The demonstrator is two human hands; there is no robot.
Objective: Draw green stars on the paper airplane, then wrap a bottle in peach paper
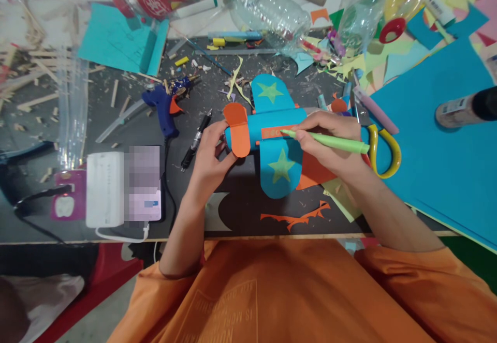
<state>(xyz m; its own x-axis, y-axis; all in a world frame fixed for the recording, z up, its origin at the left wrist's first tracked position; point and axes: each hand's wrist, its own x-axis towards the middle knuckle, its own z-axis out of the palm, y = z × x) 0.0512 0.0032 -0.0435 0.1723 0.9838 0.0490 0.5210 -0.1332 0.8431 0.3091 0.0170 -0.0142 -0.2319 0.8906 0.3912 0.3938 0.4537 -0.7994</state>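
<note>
Dark table (215, 87), and the blue toy plane (274, 119) sits near its front edge, between both hands. Left hand (212, 154) has its fingers wrapped on the nose by the orange propeller (239, 138) — probably to stop it rolling, since the body looks round. Right hand (330, 133) is closed on a light green marker (341, 142), tip down at the orange strip (267, 133) (pen-style, I'd guess for control). Containers: big clear bottle (267, 14) at the back, nothing I can make out inside — and a smaller black-capped bottle (460, 110) off right, contents unclear.
</note>
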